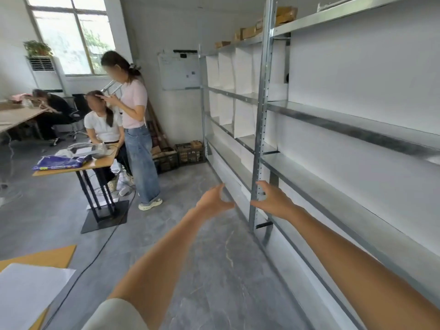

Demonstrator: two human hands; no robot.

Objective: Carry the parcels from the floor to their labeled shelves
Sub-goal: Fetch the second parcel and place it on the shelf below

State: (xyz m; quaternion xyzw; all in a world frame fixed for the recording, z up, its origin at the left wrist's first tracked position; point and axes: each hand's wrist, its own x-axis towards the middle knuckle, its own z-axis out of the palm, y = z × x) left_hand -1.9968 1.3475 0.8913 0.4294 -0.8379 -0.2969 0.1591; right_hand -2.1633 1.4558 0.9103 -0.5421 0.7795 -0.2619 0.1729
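Both my arms reach out ahead of me. My left hand [213, 201] and right hand [273, 200] are near each other but apart, fingers spread and curled, and they hold nothing. No parcel lies on the stretch of floor [214, 270] I can see, so I cannot tell where the ones still to be carried are; the only boxes [247, 32] that may be parcels sit on the top board of the shelves [357, 129] to my right.

As I judge it, I am between loads, so the step in hand is to find the next parcel. To do it well I should read its label before lifting, take it with both hands at opposite sides, and keep it close to my body while I walk. I see no labels on the shelf edges from here, so I would check the bay up close before setting anything down.

The floor is grey, smooth and dusty. A black cable [102, 248] runs across it on my left; I should step over it. The lower metal shelves are bare, and white dividers [242, 70] split the far bays. A bench [78, 163] stands at left, one person sitting at it and another standing just beside. Crates [188, 153] stand by the far wall.
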